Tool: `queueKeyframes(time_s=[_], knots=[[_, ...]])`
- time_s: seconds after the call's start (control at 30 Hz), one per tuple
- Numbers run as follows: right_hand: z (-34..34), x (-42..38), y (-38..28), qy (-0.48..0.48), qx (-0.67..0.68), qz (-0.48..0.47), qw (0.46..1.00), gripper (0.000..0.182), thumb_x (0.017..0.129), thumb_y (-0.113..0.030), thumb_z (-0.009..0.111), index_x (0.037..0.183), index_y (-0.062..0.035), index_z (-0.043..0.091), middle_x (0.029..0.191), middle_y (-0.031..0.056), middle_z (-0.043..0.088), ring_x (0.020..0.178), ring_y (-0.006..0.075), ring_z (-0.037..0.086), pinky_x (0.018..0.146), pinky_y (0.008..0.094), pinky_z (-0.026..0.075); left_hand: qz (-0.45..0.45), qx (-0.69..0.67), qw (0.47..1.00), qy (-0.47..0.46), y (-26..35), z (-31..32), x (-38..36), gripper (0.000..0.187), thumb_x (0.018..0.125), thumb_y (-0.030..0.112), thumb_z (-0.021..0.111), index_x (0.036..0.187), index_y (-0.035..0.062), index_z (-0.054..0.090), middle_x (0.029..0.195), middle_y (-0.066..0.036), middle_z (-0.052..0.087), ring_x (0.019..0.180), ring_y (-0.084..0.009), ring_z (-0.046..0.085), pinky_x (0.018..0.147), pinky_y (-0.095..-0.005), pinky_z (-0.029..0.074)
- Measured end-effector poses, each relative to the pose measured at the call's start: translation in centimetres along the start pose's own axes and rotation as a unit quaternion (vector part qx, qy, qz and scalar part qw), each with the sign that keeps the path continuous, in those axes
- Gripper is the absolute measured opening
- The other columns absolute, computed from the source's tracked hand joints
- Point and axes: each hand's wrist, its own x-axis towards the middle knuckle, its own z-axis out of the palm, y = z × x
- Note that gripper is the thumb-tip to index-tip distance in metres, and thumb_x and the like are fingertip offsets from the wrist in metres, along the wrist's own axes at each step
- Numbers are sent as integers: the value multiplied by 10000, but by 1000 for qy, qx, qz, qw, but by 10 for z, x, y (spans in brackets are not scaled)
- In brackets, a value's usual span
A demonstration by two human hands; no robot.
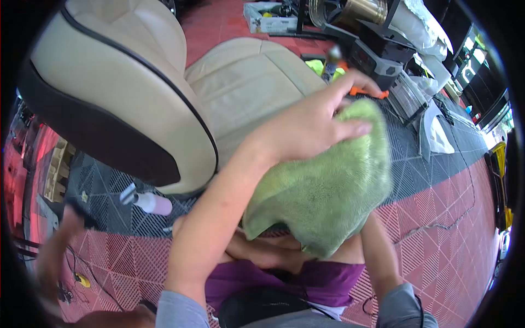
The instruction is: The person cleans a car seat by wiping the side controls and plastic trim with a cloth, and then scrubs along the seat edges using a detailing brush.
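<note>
A green cloth (328, 186) hangs bunched in front of my lap. My left hand (333, 117) is at its upper edge, with the thumb on the cloth, the index finger stretched beyond it and other fingers partly hidden. My right forearm (380, 251) rises behind the cloth, which hides my right hand. Beyond my left arm stands a beige leather seat, its cushion (240, 76) behind the arm and its dark-edged backrest (126, 104) to the left. A spray bottle with pale pink liquid (155, 204) is on the floor beside the backrest.
A can (331, 63) stands behind the cushion near orange and bright yellow items. Equipment (374, 57) and a white box (269, 19) are at the back. A cable (437, 226) crosses the tiled floor at right. Blurred bare limbs (57, 251), apparently another person's, show at lower left.
</note>
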Motion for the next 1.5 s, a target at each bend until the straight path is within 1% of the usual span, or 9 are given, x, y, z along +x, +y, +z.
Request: queueKeyframes(time_s=[0.1, 0.37, 0.47, 0.73, 0.87, 1.0, 1.1, 1.37, 1.5], knots=[[-13, -82, 69, -47, -71, 143, 986, 168, 888, -185, 691, 1006, -75, 643, 773, 8, 611, 670, 111, 572, 550, 260, 454, 2, 392, 919, 43, -37, 4, -55, 751, 888, 164, 720, 1494, 31, 297, 1401, -146, 492, 1164, -212, 584, 1023, -312, 446], [-40, -47, 35, -70, -442, -32, 894, 178, 919, -218, 659, 1042, -89, 650, 793, -10, 602, 683, 129, 573, 599, 297, 485, -323, 132, 881, 320, -101, 46, -316, 359, 910, 12, 630, 1256, -41, 551, 1261, -138, 601, 1124, -210, 607, 980, -328, 479], [-19, 31, 43, 88, -668, -130, 728, 184, 931, -230, 646, 1055, -94, 653, 801, -16, 598, 688, 136, 573, 618, 311, 497, -77, 159, 813, 555, -144, 77, -338, 240, 883, -27, 622, 1123, -23, 603, 1134, -117, 648, 988, -177, 633, 895, -307, 507], [64, -54, 222, -147, -758, -311, 554, 250, 983, -201, 565, 1204, -85, 582, 990, 12, 583, 880, 161, 569, 776, 315, 501, -178, 468, 788, 358, -140, 72, -291, 103, 825, 49, 645, 920, 63, 684, 812, -74, 685, 760, -279, 630, 697, -400, 454], [-1, -21, 216, -213, -673, -318, 632, 302, 1013, -176, 517, 1298, -77, 534, 1114, 34, 575, 1006, 174, 566, 873, 312, 498, -204, 427, 790, 390, -143, 73, -299, 103, 812, 41, 650, 899, 80, 689, 823, -63, 689, 745, -277, 629, 713, -392, 455], [-64, 69, 216, -15, -287, -8, 958, 359, 1043, -152, 468, 1391, -69, 485, 1237, 55, 567, 1132, 187, 564, 971, 308, 495, -193, 444, 795, 367, -142, 69, -297, 115, 809, 32, 648, 906, 78, 688, 828, -61, 691, 755, -278, 633, 712, -387, 459], [28, 55, 156, -7, -791, -122, 600, 338, 1042, -229, 449, 1339, -83, 519, 1214, 62, 584, 1106, 171, 565, 966, 303, 490, -185, 450, 792, 369, -143, 66, -288, 124, 804, 27, 648, 909, 80, 689, 836, -55, 695, 765, -274, 638, 714, -381, 461], [28, -69, 248, -82, -779, -439, 439, 450, 1000, -385, 488, 1329, -82, 533, 1291, 77, 590, 1212, 208, 547, 1078, 415, 417, -163, 450, 801, 359, -150, 63, -290, 112, 791, 7, 642, 877, 63, 684, 827, -81, 689, 752, -280, 641, 695, -390, 469], [14, -65, 260, -23, -881, -472, 30, 503, 1010, -338, 470, 1440, -84, 408, 1447, 107, 465, 1338, 245, 440, 1154, 417, 332, -177, 459, 791, 364, -142, 71, -296, 96, 796, 12, 639, 868, 62, 679, 834, -74, 690, 765, -277, 641, 702, -390, 468]])
